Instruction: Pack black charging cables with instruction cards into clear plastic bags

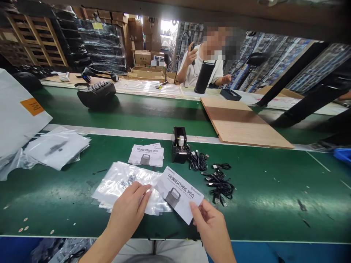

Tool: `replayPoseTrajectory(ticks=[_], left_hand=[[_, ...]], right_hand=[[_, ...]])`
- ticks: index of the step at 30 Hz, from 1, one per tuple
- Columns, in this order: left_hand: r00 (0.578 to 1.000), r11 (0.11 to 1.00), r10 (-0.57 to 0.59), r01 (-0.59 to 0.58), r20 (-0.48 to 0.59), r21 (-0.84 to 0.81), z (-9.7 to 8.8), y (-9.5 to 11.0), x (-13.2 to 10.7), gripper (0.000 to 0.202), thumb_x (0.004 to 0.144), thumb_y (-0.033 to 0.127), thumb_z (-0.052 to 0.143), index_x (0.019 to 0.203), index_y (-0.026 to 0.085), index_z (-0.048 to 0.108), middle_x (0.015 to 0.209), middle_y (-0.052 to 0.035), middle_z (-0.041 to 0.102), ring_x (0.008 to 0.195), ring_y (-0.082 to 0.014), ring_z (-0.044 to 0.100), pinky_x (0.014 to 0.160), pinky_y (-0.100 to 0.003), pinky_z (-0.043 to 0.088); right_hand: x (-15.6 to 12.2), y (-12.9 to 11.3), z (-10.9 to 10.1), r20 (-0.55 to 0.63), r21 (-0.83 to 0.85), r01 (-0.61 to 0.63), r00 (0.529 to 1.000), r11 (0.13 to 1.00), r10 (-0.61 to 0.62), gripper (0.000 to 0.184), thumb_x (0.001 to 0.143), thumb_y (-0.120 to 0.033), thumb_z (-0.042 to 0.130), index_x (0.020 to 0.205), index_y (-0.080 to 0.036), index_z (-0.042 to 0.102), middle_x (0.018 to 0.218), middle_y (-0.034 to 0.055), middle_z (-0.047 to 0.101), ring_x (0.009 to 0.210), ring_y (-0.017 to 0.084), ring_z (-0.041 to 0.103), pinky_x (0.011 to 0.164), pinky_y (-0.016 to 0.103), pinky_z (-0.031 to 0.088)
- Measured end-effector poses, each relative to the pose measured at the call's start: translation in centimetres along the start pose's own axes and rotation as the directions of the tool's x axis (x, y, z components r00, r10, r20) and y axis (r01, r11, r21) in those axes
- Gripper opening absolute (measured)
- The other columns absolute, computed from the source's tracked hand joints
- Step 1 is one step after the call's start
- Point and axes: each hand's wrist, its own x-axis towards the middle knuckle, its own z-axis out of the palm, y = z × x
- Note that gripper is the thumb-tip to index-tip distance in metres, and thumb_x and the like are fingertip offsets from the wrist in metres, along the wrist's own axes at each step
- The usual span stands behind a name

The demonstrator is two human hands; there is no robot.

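Note:
My right hand (210,219) pinches a printed leaflet (178,197) by its lower right corner; the print reads "Thunder Trail Pro" above a picture of a speaker. Over a stack of clear plastic bags (112,182), my left hand (131,202) has thumb and forefinger closed at the right part of the top bag, beside the leaflet's left end. More leaflets (146,155) lie just behind the bags. Bundled black cables (219,182) and a second group of cables (197,160) rest to the right. A black tape dispenser (179,146) stands behind them.
Filled plastic bags (59,146) lie at left beside a large white sack (19,113). Across the green bench are a black speaker (97,94) and a wooden board (244,120). Opposite, a person (201,69) handles a tall black speaker (204,77). A blue bin (342,156) sits far right.

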Motion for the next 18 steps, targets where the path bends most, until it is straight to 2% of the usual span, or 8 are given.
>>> replayPoseTrajectory(ticks=[4, 9, 13, 18], left_hand=[[1.0, 1.0, 0.016, -0.016, -0.012, 0.016, 0.5, -0.1, -0.3, 0.027, 0.087, 0.031, 0.037, 0.097, 0.022, 0.061, 0.083, -0.0038, 0.06, 0.077, -0.0189, 0.06, 0.061, -0.029, 0.049], [0.997, 0.999, 0.041, -0.041, -0.061, -0.003, 0.7, 0.0, -0.6, 0.027, 0.088, 0.031, 0.036, 0.102, 0.021, 0.056, 0.082, -0.0038, 0.06, 0.076, -0.0184, 0.058, 0.064, -0.03, 0.048], [0.995, 0.998, 0.07, -0.069, -0.078, 0.016, 1.0, -0.2, -0.8, 0.026, 0.088, 0.028, 0.035, 0.103, 0.02, 0.054, 0.08, -0.0041, 0.059, 0.072, -0.0177, 0.058, 0.062, -0.029, 0.047], [0.99, 0.995, 0.101, -0.098, -0.1, 0.037, 1.5, -0.5, -0.8, 0.022, 0.087, 0.026, 0.037, 0.099, 0.02, 0.055, 0.079, -0.0041, 0.058, 0.072, -0.0183, 0.057, 0.061, -0.029, 0.047]], right_hand=[[-0.4, -0.2, -0.4, -0.011, 0.05, -0.05, 0.999, 0.997, 0.051, 0.041, 0.069, -0.05, 0.058, 0.088, -0.015, 0.066, 0.049, -0.0018, 0.049, 0.045, 0.012, 0.042, 0.039, 0.022, 0.036], [-0.3, -0.1, -0.8, 0.077, 0.04, -0.175, 0.982, 0.984, 0.171, 0.041, 0.065, -0.049, 0.06, 0.082, -0.012, 0.066, 0.042, -0.0048, 0.042, 0.036, 0.008, 0.036, 0.032, 0.019, 0.026], [-0.5, 0.0, -0.7, 0.074, 0.098, -0.208, 0.977, 0.973, 0.202, 0.043, 0.065, -0.051, 0.059, 0.084, -0.012, 0.064, 0.042, -0.0052, 0.043, 0.038, 0.008, 0.037, 0.034, 0.018, 0.03], [-0.4, 0.2, -0.6, 0.31, -0.014, -0.229, 0.925, 0.973, 0.222, 0.039, 0.067, -0.051, 0.056, 0.073, -0.013, 0.06, 0.045, -0.0043, 0.047, 0.034, 0.006, 0.035, 0.032, 0.017, 0.024]])
